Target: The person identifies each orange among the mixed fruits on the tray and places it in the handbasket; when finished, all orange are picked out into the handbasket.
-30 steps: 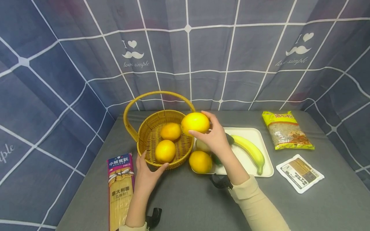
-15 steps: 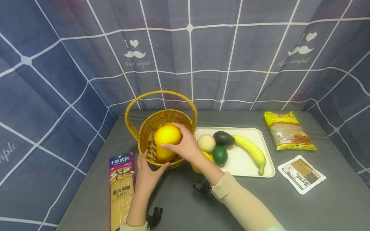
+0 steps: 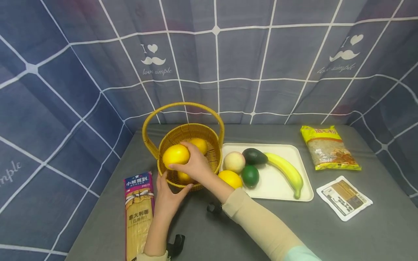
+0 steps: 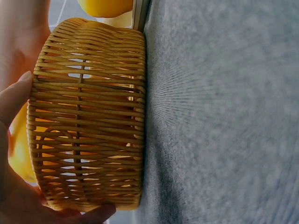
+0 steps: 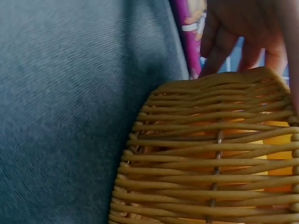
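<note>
My right hand (image 3: 196, 165) holds a yellow lemon (image 3: 175, 156) between thumb and fingers, over the left side of a round wicker basket (image 3: 192, 130). Two more lemons lie inside: one at the back (image 3: 200, 144), and one in front (image 3: 184, 177) partly covered by the right hand. My left hand (image 3: 169, 199) grips the basket's front left; in the left wrist view the thumb is at the rim and a fingertip (image 4: 100, 214) lies along the woven side. The right wrist view shows the basket wall (image 5: 215, 154), with the held lemon out of sight.
Right of the basket, a white tray (image 3: 281, 189) bears a peach (image 3: 234, 162), an avocado (image 3: 254, 156), a round green fruit (image 3: 250, 176) and a banana (image 3: 287, 172). Another lemon (image 3: 230, 178) sits at its left edge. Pasta (image 3: 139, 214), a yellow bag (image 3: 330, 148) and a flat packet (image 3: 344, 198) flank these.
My right hand has carried the lemon leftward from beside the basket's right rim, across the basket to its left side. The left hand has stayed on the basket.
</note>
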The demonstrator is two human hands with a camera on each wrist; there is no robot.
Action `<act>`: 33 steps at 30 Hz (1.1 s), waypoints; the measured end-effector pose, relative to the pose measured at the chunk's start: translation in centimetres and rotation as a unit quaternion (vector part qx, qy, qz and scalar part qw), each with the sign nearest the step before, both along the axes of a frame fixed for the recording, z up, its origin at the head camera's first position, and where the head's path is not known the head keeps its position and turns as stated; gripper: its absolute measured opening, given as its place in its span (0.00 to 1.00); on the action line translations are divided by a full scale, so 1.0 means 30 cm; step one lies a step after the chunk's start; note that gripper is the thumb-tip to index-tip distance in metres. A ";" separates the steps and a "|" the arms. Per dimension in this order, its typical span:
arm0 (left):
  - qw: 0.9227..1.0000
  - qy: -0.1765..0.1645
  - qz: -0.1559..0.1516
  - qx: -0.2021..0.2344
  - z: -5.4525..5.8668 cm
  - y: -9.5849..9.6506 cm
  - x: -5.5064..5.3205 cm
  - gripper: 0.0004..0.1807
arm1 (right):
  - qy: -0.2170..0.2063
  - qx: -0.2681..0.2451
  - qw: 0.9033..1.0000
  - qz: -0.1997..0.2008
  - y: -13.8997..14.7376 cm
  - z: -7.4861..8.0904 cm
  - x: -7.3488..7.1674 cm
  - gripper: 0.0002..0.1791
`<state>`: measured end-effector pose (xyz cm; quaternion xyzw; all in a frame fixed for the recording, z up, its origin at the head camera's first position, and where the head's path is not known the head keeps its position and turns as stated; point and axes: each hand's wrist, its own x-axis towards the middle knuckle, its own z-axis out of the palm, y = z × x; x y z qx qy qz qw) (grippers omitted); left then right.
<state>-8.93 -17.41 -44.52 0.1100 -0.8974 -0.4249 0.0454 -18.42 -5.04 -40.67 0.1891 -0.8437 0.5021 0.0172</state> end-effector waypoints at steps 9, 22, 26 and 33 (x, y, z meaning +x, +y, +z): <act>1.000 -0.005 0.000 -0.002 0.003 -0.003 0.004 0.57 | 0.007 0.020 1.000 0.011 -0.055 -0.006 -0.018 0.48; 1.000 -0.002 -0.001 0.005 0.001 0.006 0.001 0.55 | 0.018 0.055 0.998 0.022 -0.078 -0.032 -0.057 0.49; 1.000 -0.005 -0.001 0.005 0.000 0.004 0.002 0.56 | 0.016 0.058 0.997 0.037 -0.079 -0.040 -0.064 0.49; 1.000 -0.005 -0.001 0.004 0.001 0.004 0.004 0.55 | 0.012 0.057 0.997 0.046 -0.075 -0.054 -0.068 0.49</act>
